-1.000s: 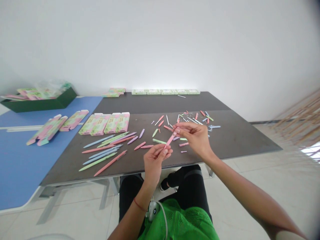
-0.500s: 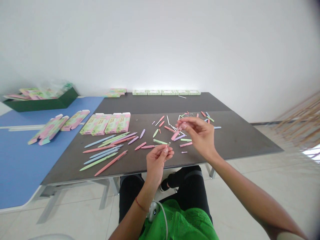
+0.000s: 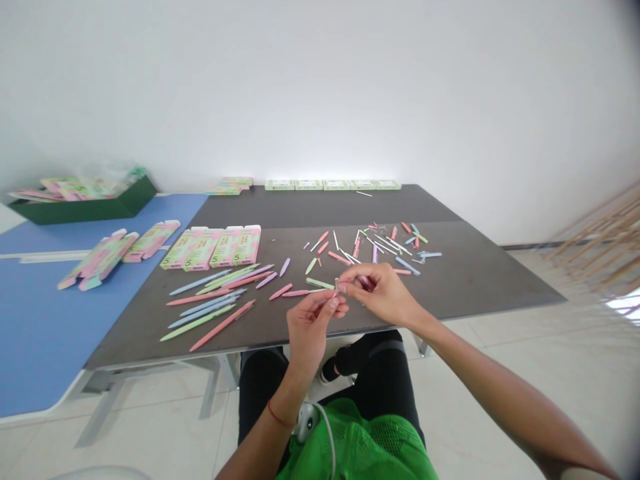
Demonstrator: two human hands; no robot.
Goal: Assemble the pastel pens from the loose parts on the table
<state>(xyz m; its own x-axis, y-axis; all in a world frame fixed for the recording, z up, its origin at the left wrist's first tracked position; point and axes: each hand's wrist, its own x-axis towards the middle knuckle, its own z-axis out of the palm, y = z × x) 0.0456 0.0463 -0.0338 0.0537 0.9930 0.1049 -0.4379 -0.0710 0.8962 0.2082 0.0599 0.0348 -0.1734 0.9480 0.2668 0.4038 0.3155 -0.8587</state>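
Observation:
Just above the table's front edge, my left hand [image 3: 311, 323] pinches a small clear pen part [image 3: 337, 285] between thumb and fingers. My right hand [image 3: 383, 292] meets it from the right, thumb and forefinger closed at the same part. Something pinkish shows under the right palm; whether it is held or lying behind cannot be told. Beyond the hands lie a green pen barrel [image 3: 320, 283] and a pink pen piece [image 3: 295, 293]. Loose pen pieces and white refills [image 3: 385, 244] are scattered behind my right hand.
Pens [image 3: 223, 329] in several colours lie to the left, below flat pen boxes [image 3: 223, 248]. More boxes [image 3: 333, 185] line the table's back edge. On the adjoining blue table [image 3: 30, 320] are loose boxes [image 3: 103, 257] and a dark green bin [image 3: 90, 208].
My right hand has moved left and down to my left hand, and its fingertips now meet at the clear part. The pink barrel it held up is no longer plainly visible.

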